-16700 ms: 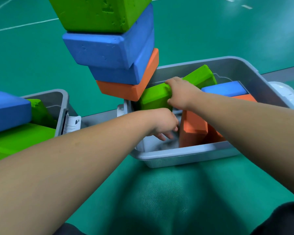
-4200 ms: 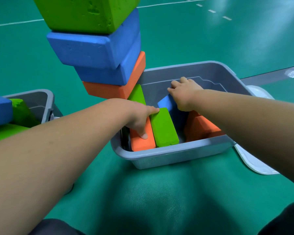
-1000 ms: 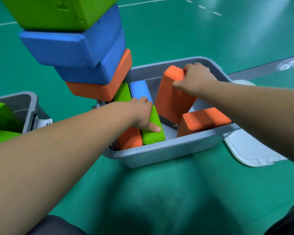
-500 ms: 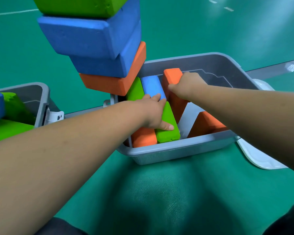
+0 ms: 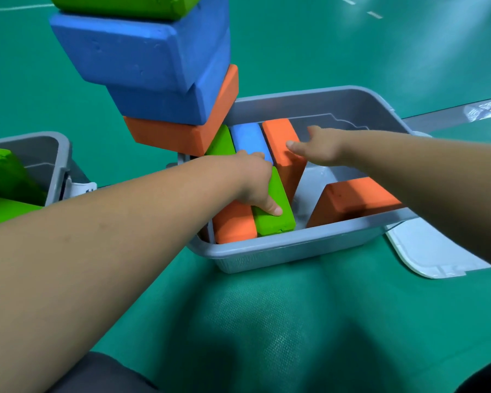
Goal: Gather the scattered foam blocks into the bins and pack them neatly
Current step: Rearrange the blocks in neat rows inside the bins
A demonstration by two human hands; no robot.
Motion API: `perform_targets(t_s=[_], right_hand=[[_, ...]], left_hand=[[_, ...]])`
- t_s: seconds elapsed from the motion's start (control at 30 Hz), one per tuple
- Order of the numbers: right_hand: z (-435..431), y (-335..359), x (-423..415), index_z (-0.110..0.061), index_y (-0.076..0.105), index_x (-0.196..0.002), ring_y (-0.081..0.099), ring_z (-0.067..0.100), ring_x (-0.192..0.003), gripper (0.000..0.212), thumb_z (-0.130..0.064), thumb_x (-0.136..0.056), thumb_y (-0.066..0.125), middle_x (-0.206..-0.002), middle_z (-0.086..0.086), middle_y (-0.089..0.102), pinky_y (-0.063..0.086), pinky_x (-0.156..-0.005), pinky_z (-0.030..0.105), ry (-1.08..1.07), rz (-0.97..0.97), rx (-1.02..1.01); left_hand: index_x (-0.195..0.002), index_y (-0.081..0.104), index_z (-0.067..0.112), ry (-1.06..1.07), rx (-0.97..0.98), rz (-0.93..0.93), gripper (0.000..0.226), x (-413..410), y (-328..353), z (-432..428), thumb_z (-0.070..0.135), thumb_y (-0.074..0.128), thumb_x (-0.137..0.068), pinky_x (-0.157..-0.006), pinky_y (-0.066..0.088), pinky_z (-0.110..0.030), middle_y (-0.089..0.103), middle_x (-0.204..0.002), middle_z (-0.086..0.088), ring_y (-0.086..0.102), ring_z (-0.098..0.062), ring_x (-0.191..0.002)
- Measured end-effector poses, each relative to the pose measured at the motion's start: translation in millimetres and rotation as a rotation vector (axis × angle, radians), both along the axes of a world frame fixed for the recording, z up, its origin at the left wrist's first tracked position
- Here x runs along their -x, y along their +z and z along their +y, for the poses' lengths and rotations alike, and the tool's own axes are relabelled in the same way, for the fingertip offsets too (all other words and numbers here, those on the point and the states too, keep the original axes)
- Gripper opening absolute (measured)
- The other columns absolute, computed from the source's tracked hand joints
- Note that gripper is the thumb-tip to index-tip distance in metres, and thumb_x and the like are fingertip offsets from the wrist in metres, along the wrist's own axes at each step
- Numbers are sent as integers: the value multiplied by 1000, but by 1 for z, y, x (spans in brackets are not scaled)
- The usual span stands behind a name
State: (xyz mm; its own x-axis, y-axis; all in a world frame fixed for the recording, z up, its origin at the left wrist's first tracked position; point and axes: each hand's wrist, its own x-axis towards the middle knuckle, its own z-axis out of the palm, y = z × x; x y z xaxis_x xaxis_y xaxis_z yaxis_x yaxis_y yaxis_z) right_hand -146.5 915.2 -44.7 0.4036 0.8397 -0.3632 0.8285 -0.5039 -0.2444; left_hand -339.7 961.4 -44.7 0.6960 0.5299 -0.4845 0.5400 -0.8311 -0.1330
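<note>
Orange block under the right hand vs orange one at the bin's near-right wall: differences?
Pose: the upright orange block stands on edge; the loose orange block lies broad face up. Placement: the upright one is packed against the blue block; the loose one sits apart, bare bin floor between. The open right hand is over the upright one only. Shared: orange foam, same bin.

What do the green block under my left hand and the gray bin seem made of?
Green block: probably foam, matte, with a grainy, pitted surface and rounded edges. Gray bin: likely molded plastic, smooth, slightly glossy, with a rolled rim.
</note>
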Motion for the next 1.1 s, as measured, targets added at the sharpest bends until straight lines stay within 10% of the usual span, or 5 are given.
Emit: perform_targets(t_s=[0.2, 0.3, 0.57, 1.1], right_hand=[[-40, 13, -39, -22, 64, -136, 52, 27, -135, 67, -71, -95, 46, -147, 2, 57, 38, -116, 44, 159, -131, 192], [-63, 21, -51, -33, 61, -139, 56, 24, -124, 51, -54, -93, 63, -141, -5, 59, 42, -111, 43, 161, -29, 270], [-90, 20, -59, -36, 32, -159, 48, 27, -138, 99, -61, -78, 80, -156, -1, 46, 37, -116, 44, 251, -28, 456], [-85, 13, -33, -32, 39, -155, 53, 29, -132, 89, -73, -81, 68, -150, 1, 53, 43, -110, 44, 444, -172, 217]], left_hand=[[-137, 51, 13, 18, -49, 27, 102, -18, 14, -10, 79, 79, -65, -95, 50, -44, 51, -137, -13, 55, -38, -120], [-144, 45, 15, -31, -65, 10, 108, -28, 14, -13, 71, 87, -62, -105, 48, -49, 45, -146, -10, 50, -38, -129], [-163, 25, 16, -93, -34, 82, 109, -39, 17, -18, 59, 81, -81, -122, 31, -42, 4, -174, 2, 24, -26, -156], [-163, 28, 22, -47, -21, 129, 99, -34, 12, -23, 59, 77, -85, -119, 35, -45, -8, -174, 7, 29, -31, -153]])
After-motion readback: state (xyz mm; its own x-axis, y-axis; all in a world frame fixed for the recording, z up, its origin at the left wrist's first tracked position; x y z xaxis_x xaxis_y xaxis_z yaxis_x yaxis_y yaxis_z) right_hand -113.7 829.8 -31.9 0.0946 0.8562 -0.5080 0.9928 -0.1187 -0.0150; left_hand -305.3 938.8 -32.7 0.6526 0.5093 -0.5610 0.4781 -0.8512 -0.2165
